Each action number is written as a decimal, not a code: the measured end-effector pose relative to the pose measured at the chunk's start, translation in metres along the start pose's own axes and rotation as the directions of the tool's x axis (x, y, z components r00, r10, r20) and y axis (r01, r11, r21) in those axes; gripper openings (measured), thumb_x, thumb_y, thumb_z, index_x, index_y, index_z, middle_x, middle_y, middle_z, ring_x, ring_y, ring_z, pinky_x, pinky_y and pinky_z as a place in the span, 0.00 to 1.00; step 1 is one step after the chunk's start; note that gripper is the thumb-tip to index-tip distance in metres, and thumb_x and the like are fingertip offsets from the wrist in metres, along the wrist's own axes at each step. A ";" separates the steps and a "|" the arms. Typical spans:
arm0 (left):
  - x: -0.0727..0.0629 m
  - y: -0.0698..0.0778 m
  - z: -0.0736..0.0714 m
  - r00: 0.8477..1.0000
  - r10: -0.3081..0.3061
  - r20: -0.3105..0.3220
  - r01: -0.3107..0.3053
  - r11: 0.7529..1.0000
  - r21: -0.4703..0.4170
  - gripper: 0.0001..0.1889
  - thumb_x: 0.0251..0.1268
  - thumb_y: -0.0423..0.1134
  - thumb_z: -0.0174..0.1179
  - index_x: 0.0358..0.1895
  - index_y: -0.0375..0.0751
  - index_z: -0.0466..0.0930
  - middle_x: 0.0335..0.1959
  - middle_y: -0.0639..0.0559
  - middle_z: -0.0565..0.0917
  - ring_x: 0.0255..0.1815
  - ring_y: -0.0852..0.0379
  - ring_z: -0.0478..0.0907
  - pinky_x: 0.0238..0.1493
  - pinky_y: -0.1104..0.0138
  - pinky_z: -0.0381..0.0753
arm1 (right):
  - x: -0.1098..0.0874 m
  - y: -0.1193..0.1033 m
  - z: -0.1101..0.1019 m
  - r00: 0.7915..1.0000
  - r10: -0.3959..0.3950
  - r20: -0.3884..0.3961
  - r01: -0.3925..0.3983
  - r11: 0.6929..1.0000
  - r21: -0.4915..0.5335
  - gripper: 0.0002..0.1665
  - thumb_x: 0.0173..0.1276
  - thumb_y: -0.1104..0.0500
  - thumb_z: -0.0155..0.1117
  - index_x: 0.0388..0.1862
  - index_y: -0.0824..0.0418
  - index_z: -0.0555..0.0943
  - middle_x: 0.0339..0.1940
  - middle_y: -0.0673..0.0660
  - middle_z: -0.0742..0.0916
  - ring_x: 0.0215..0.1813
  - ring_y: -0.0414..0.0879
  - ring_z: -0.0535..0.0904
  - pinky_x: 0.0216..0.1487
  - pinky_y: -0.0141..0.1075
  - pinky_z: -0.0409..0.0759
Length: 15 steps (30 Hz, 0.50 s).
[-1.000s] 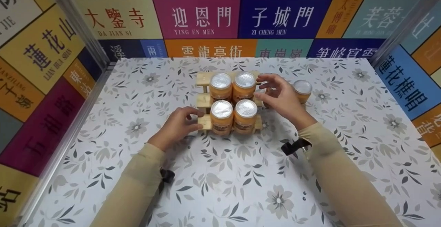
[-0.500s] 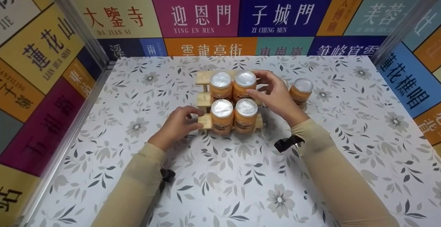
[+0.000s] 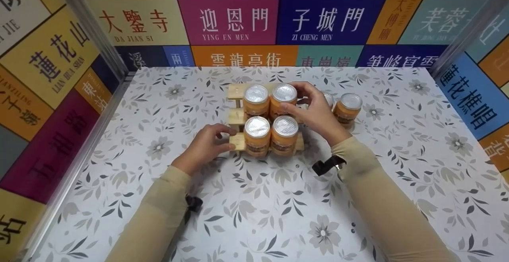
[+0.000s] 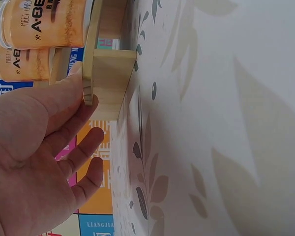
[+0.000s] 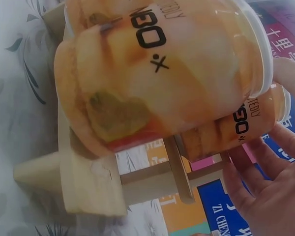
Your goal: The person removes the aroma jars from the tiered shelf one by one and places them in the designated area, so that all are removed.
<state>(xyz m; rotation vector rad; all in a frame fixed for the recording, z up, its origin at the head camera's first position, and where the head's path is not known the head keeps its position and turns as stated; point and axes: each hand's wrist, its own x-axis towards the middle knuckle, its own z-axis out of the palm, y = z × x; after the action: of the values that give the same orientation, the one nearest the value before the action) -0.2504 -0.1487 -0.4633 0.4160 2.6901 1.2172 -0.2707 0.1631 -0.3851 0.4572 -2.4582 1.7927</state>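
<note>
A small stepped wooden rack (image 3: 237,91) carries orange jars with silver foil lids, two by two. My left hand (image 3: 206,146) pinches the left end of its lowest step; in the left wrist view the thumb lies on one side of the plank (image 4: 90,59) and the index finger on the other, the other fingers free. My right hand (image 3: 316,109) grips the back right jar (image 3: 284,93), thumb at the front and fingers round its right side. In the right wrist view that jar (image 5: 241,123) sits partly behind the front right jar (image 5: 167,73).
To the right of the rack stands another orange jar (image 3: 347,109). A further lid (image 3: 329,99) peeks out behind my right hand. The table (image 3: 254,214) has a floral cover, with panels of coloured signs (image 3: 228,19) along its back and sides.
My right hand has moved left, from just beside the back right jar to a grip on it. My left hand stays at the rack's lowest step.
</note>
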 end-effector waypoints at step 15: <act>0.001 0.001 -0.001 1.000 -0.006 0.008 0.006 1.000 0.002 0.20 0.63 0.37 0.74 0.58 0.44 0.85 0.58 0.48 0.84 0.61 0.42 0.77 0.64 0.52 0.76 | -0.004 0.002 -0.009 0.999 0.017 -0.044 -0.014 0.998 0.067 0.33 0.64 0.62 0.77 0.66 0.66 0.77 0.59 0.60 0.84 0.59 0.53 0.78 0.58 0.39 0.78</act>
<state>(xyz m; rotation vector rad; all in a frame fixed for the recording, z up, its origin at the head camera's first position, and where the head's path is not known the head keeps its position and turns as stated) -0.2514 -0.1485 -0.4626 0.4117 2.6845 1.2088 -0.2688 0.1728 -0.3848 0.3992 -2.3853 1.8737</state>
